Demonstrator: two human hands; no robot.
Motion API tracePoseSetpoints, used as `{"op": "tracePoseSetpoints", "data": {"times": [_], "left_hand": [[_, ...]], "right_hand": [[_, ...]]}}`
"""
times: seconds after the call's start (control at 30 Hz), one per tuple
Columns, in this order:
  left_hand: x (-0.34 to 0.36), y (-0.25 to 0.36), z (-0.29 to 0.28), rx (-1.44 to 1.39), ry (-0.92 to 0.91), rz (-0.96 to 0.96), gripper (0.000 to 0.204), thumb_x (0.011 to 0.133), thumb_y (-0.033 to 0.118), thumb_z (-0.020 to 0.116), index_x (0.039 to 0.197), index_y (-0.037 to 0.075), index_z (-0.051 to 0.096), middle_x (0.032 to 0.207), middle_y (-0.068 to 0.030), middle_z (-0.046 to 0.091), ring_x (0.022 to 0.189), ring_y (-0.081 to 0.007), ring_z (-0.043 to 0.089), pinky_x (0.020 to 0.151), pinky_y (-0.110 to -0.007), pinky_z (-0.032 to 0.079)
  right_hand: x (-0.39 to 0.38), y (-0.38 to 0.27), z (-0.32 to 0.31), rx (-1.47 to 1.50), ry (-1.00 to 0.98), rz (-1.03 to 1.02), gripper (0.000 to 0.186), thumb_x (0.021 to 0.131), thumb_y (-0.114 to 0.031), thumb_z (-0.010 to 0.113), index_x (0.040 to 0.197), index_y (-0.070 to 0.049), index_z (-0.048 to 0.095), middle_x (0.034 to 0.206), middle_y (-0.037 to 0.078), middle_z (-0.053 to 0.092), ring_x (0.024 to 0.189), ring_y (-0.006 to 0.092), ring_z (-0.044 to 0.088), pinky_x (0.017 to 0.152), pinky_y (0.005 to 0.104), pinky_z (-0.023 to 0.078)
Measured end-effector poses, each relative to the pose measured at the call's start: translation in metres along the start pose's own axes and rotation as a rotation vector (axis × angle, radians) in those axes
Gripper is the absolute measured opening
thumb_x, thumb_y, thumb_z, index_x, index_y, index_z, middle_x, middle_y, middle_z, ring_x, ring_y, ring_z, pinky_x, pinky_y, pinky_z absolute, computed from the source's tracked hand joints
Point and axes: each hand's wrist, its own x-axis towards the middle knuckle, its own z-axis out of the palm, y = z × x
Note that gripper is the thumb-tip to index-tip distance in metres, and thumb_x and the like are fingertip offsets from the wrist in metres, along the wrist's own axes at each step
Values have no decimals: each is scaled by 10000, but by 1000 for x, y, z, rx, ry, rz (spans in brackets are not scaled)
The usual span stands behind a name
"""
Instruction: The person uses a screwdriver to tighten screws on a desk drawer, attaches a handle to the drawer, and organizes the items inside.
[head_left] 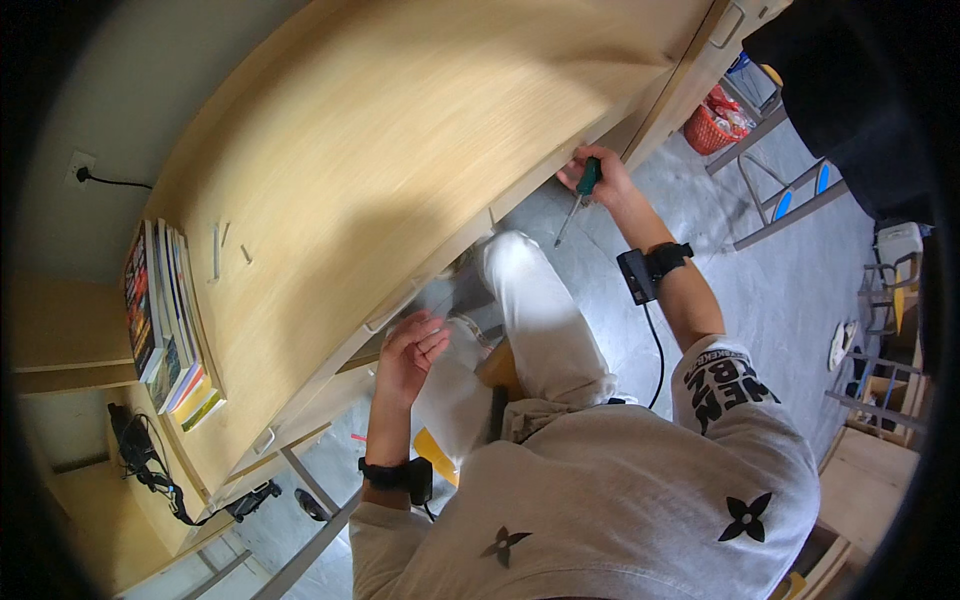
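Observation:
A screwdriver with a dark green handle [590, 177] is in my right hand [612, 180], its thin metal shaft pointing down toward the floor. That hand is at the right end of the wooden desk's [400, 130] front edge, with the fingertips close to the edge. My left hand [408, 355] is raised beside the drawer fronts under the desktop, palm partly up and fingers loosely bent and apart. Nothing shows in it. A metal drawer handle [378, 326] is just left of it. On the desktop lie a metal bar handle [216, 250] and two screws [246, 254].
Books [170, 310] stand in a row at the desk's left. Below them, black cables [150, 460] hang by a shelf. A red basket [708, 130] and metal-framed stools [770, 200] are on the right. A person in dark clothes [850, 100] is at the upper right.

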Motion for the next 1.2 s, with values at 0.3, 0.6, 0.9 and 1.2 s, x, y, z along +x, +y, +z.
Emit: {"op": "tracePoseSetpoints", "data": {"times": [0.3,0.6,0.9,1.2], "left_hand": [[-39,33,57,291,-41,116,276,875,136,532,1099,-24,550,1004,-196,634,918,-279,643,842,-382,521],[-84,175,88,868,51,550,281,905,219,561,1034,-30,570,904,-143,636,812,-222,634,762,-334,507],[-39,282,17,1824,664,853,149,797,118,589,866,6,659,738,-144,658,671,-199,633,644,-317,481],[49,283,-5,1994,722,772,172,740,123,642,889,52,689,852,-162,673,818,-292,658,748,-369,514]], "right_hand": [[15,23,-33,105,13,-54,60,781,-76,546,742,-117,526,702,22,476,676,171,486,711,392,533],[-88,14,-104,-13,81,6,172,723,-60,525,889,-88,560,870,36,567,806,196,556,766,404,515],[-159,22,-197,-7,90,-75,402,892,-247,542,1209,-3,508,1135,113,601,1029,259,577,940,395,458],[-183,-10,-235,-171,162,-66,231,774,-49,532,997,9,544,971,73,611,927,193,603,828,313,512]]}}
